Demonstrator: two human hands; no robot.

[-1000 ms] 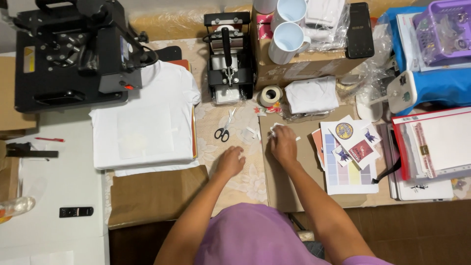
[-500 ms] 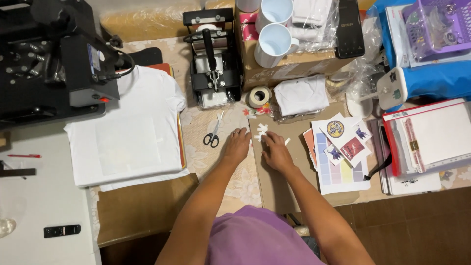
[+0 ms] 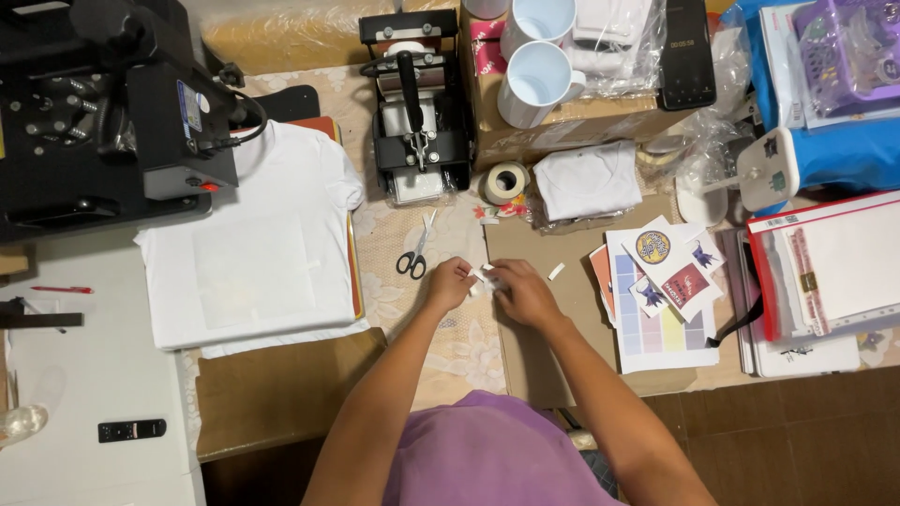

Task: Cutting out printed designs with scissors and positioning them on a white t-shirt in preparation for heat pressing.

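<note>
White scrap of paper (image 3: pixel 482 278) pinched between both hands at centre frame, just above the brown cardboard sheet (image 3: pixel 525 337); left hand (image 3: pixel 448 284) clenched on its left edge, right hand (image 3: pixel 521 292) grasping the other side, fingertips meeting, as if to peel or fold; held low over the cardboard, probably so loose bits land on a plain surface; another small white strip (image 3: pixel 556 272) lying just right of the hands; scissors (image 3: pixel 413 255) parked just up-left, within easy reach; roll of tape (image 3: pixel 504 182) above, beside the small black mug press (image 3: pixel 412 112); white T-shirt (image 3: pixel 253 253) spread flat at left, partly under the large black heat press (image 3: pixel 103 103), a pale sheet centred on it; printed sheets (image 3: pixel 661 300) fanned at right: pastel colour blocks, a round yellow-and-dark badge, purple figures, a red square; white mugs (image 3: pixel 539 70) on a cardboard box (image 3: pixel 572 117) at top; red-edged clear folder (image 3: pixel 825 272) at far right; label print too small to tell.
</note>
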